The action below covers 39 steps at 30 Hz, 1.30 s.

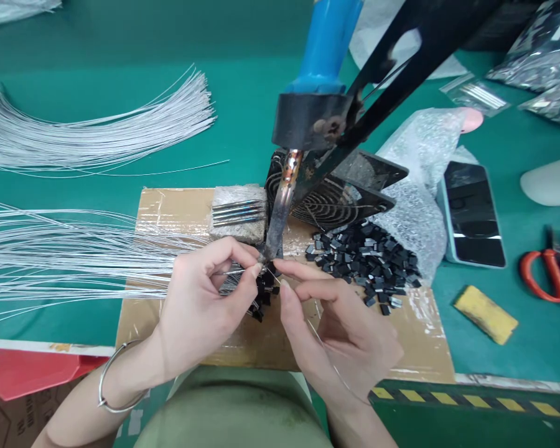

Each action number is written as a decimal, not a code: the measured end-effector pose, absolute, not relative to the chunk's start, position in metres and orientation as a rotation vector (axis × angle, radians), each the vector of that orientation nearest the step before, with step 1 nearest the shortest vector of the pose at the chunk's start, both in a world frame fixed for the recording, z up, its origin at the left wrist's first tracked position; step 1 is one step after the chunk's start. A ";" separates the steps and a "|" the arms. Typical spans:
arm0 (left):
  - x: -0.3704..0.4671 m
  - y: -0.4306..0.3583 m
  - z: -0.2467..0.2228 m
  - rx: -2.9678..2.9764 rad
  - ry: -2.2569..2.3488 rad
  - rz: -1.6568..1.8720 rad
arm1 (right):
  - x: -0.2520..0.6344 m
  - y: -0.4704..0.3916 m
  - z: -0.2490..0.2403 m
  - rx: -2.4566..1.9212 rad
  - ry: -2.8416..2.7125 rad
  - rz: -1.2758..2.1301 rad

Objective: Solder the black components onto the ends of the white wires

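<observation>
A blue-handled soldering iron (287, 180) hangs from a black metal arm, its tip pointing down between my hands. My left hand (214, 298) pinches the end of a thin white wire just beside the tip. Thin solder wire (313, 330) runs across my right palm, and the thumb and forefinger of my right hand (336, 323) are closed on it near the tip. Beneath the fingers lie small black parts (262, 295), partly hidden. Left of the iron, metal rods (236, 213) rest on a pale block (248, 233).
White wires (74, 249) spread at the left, with another bundle (121, 140) behind. Black connectors (368, 258) are piled right of a fan (336, 199) on cardboard (420, 348). Farther right are a phone (473, 214), yellow sponge (486, 314), red-handled tool (548, 274) and white cup (553, 182).
</observation>
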<state>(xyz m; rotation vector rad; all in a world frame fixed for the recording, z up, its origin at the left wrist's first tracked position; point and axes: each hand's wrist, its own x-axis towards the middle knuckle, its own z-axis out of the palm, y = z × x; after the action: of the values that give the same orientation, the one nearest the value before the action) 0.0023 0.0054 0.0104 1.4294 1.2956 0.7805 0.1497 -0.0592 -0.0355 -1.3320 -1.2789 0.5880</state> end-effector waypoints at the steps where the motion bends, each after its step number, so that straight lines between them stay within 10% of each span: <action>1: 0.002 0.005 0.010 1.431 1.298 0.780 | 0.149 -0.059 -0.035 -1.333 -1.274 0.583; 39: 0.003 0.005 0.009 1.437 1.277 0.761 | 0.149 -0.057 -0.035 -1.350 -1.354 0.463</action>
<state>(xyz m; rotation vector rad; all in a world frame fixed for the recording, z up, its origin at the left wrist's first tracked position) 0.0028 0.0048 0.0089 1.4367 1.2771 0.7612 0.1491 -0.0567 -0.0353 -1.3498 -1.3536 0.4627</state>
